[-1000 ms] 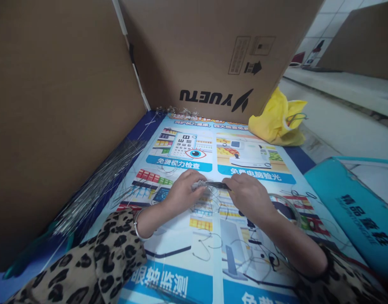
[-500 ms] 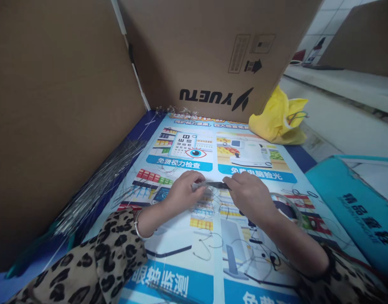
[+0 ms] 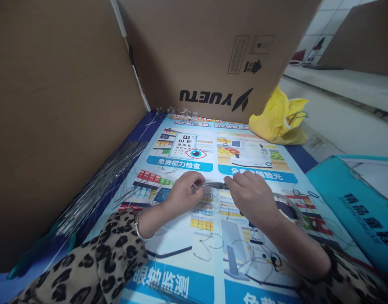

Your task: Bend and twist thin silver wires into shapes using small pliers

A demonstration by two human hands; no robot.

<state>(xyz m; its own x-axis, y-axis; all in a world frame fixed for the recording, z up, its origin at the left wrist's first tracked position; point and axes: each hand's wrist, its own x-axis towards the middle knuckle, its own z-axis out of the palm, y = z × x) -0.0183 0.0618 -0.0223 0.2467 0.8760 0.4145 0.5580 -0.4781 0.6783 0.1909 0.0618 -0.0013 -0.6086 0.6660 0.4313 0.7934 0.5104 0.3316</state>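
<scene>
Over the printed poster, my left hand (image 3: 185, 191) is closed in a pinch on thin wire (image 3: 207, 193), which shows as fine loops below its fingertips. Facing it, my right hand (image 3: 252, 197) is wrapped round dark slim-nosed pliers (image 3: 218, 185). Their nose points left and reaches the wire at my left fingertips; the handles are hidden in my right palm. Whether the jaws are closed is too small to tell. Loose bent wire pieces (image 3: 209, 247) lie on the poster in front of my hands.
A bundle of straight wires (image 3: 99, 188) lies at the left. Cardboard panels (image 3: 194, 50) stand behind and to the left. A yellow bag (image 3: 274, 120) sits at the back right, and a turquoise box (image 3: 355, 202) at the right. A wire coil (image 3: 297, 211) lies beside my right forearm.
My left fingers have curled slightly around the wire, and the pliers have turned a little in my right hand. Both hands stay in nearly the same place.
</scene>
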